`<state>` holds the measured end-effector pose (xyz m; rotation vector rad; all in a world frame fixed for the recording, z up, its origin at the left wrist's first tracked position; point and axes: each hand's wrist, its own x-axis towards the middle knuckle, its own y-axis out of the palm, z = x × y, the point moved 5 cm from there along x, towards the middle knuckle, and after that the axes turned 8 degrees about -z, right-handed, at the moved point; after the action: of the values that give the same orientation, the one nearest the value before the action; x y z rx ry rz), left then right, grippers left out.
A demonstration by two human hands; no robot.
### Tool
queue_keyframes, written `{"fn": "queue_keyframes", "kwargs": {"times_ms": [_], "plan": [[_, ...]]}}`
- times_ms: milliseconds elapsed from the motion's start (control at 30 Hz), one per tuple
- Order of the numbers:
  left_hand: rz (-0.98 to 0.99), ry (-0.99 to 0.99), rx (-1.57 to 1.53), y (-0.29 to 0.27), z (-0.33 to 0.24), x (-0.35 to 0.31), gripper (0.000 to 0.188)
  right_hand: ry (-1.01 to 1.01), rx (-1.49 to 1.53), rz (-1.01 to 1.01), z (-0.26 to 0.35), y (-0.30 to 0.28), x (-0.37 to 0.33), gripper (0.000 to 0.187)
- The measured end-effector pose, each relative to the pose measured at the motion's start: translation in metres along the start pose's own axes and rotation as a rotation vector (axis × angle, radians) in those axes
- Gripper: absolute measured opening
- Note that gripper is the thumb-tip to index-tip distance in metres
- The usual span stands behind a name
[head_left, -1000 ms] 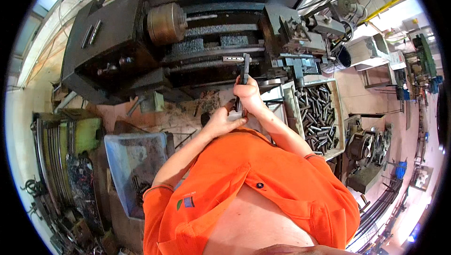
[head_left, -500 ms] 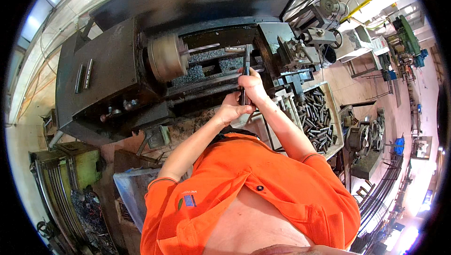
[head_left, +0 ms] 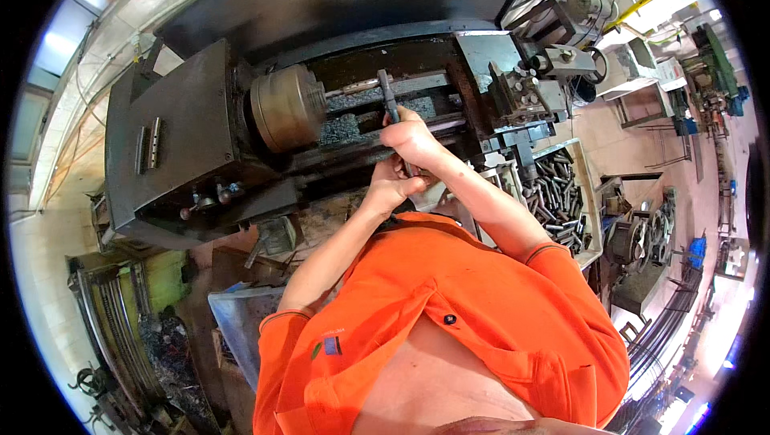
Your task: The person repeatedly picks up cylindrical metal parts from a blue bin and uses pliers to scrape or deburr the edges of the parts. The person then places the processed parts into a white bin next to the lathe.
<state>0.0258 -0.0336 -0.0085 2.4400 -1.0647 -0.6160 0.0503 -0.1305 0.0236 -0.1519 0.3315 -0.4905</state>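
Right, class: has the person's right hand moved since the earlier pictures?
Yes. Judged against the lathe's round chuck, the right hand has moved leftward and forward, and is now closer to it.

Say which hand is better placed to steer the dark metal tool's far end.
Right, probably: the right hand grips the dark metal tool nearer its far end; the left hand is lower, nearer the orange shirt.

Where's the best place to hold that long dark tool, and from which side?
Probably the near half, coming from the person's side. The tool is long and slim, with room for two hands: the right hand farther up, the left hand at the near end. Its far end points away, close to the rod at the chuck.
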Motion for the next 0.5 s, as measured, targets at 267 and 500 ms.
{"fn": "queue_keyframes", "kwargs": {"times_ms": [267,500], "plan": [[-0.017,-0.059,-0.012,0.004,-0.006,0.001,0.044,0.052,0.145,-0.031,0.004,-0.004,-0.005,0.017],[-0.003,-0.009,-0.046,-0.006,-0.012,-0.007,0.051,-0.037,-0.067,-0.022,-0.006,0.011,0.001,0.022]]}}
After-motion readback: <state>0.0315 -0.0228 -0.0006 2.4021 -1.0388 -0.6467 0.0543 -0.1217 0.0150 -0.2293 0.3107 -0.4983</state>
